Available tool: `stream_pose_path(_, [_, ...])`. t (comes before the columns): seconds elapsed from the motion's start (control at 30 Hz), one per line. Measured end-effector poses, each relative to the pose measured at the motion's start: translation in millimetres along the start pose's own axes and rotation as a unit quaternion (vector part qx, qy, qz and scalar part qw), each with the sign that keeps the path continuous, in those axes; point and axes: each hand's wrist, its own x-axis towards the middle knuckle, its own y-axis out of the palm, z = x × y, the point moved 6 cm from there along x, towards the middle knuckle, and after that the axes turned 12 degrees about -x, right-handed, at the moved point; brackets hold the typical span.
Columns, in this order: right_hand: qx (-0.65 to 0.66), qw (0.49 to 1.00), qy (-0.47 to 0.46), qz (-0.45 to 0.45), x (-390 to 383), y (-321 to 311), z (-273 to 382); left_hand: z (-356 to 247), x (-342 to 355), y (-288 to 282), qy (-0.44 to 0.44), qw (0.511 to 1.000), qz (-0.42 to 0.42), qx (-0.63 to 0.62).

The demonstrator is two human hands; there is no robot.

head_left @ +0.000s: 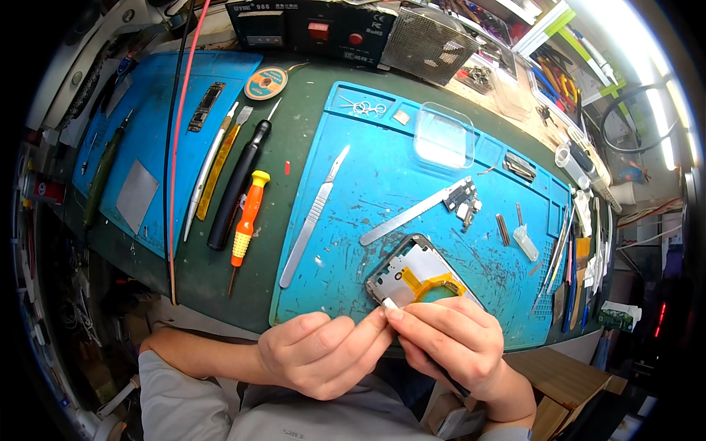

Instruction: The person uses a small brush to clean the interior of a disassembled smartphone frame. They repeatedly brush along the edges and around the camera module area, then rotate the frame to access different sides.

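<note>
My left hand (323, 356) is closed, its fingertips pressed together against those of my right hand (456, 342). A small white piece (388, 302) shows where the fingertips meet; I cannot tell which hand grips it. From under my closed right hand sticks out a thin dark tool handle (446, 373), its working end hidden. Just beyond both hands lies an opened phone housing (419, 259) with a silvery plate. On it sits a yellow ring-shaped flex cable (440, 281), its near side partly covered by my right fingers.
The blue work mat (353, 272) carries a scalpel (315, 217), a flat metal blade handle (404, 220), small phone parts (465, 202) and a clear plastic box (445, 140). Left stand an orange screwdriver (248, 217) and a black pen-like tool (239, 184). Tweezers and brushes (581, 264) line the right edge.
</note>
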Motion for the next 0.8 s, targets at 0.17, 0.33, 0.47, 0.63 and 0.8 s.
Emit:
stream_pose_path(0.17, [-0.006, 1.0, -0.003, -0.01, -1.5, -2.5, 0.9, 0.4, 0.4, -0.7, -0.002, 1.0, 0.003, -0.002])
stream_pose_path(0.33, [-0.006, 1.0, -0.004, -0.002, -1.6, -1.5, 0.8, -0.2, 0.0, 0.0, -0.01, 1.0, 0.001, -0.005])
stream_pose_path(0.47, [-0.002, 1.0, -0.005, 0.011, 1.6, -0.6, 0.5, -0.6, -1.7, 0.1, -0.007, 1.0, -0.001, 0.0])
stream_pose_path(0.63, [-0.009, 1.0, -0.001, -0.002, -1.8, -2.4, 2.5, -0.7, 0.1, 0.1, -0.007, 1.0, -0.003, 0.0])
stream_pose_path(0.8, [-0.007, 1.0, -0.002, 0.001, -2.4, -0.5, 1.0, -0.5, -0.3, 0.7, -0.005, 1.0, -0.006, 0.0])
